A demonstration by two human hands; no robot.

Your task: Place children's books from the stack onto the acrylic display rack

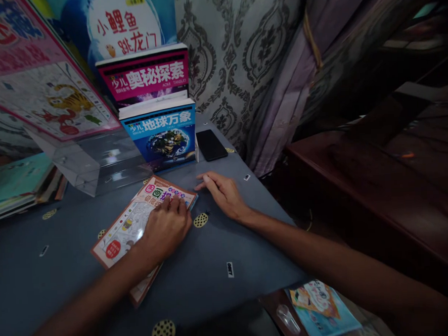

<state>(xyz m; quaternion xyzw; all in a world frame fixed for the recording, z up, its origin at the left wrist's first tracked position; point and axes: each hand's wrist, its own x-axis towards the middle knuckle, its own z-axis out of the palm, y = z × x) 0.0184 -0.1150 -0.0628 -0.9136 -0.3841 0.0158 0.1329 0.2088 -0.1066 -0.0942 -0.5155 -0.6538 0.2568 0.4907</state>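
Note:
A picture-puzzle book [131, 219] with an orange-brown border and Chinese lettering lies at an angle on the table. My left hand [169, 222] is on its upper right part, with the fingers bent over the cover at the right edge. The thumb is largely hidden. Just below the book's top right corner, a strip of blue shows under it. To the right, my right hand [225, 193] is low over the table, apart from the book. Its index finger and thumb point left, and nothing is in it.
Behind my hands stand a blue book [163, 138], a magenta book [149, 77] and a clear acrylic stand [79, 169] with larger books. A black phone [211, 145] lies beside them on the grey table [257, 246]. Other books [20, 184] are stacked left; another book [323, 310] lies lower right.

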